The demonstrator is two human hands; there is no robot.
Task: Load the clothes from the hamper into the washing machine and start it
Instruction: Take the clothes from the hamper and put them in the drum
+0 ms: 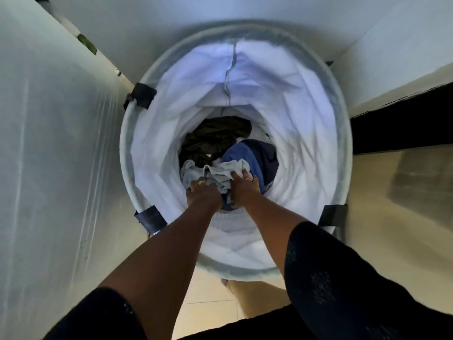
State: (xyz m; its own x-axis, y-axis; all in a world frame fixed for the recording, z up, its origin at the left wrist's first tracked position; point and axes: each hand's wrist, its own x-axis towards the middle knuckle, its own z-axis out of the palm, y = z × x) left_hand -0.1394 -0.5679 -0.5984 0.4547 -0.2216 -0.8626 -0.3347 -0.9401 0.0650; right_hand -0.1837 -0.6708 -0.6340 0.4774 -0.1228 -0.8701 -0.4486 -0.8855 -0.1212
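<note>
I look straight down into a round white fabric hamper with a pale rim. At its bottom lie a pale blue-grey garment, a blue garment and a dark olive garment. Both my arms reach deep inside. My left hand grips the pale garment on its left side, fingers curled into the cloth. My right hand grips the same garment on its right side, fingertips buried in the folds. The washing machine is not in view.
A white panel stands close on the left and a white wall behind. A white surface with a dark gap under it is at the right. Black clips sit on the hamper rim. Beige floor tiles lie below.
</note>
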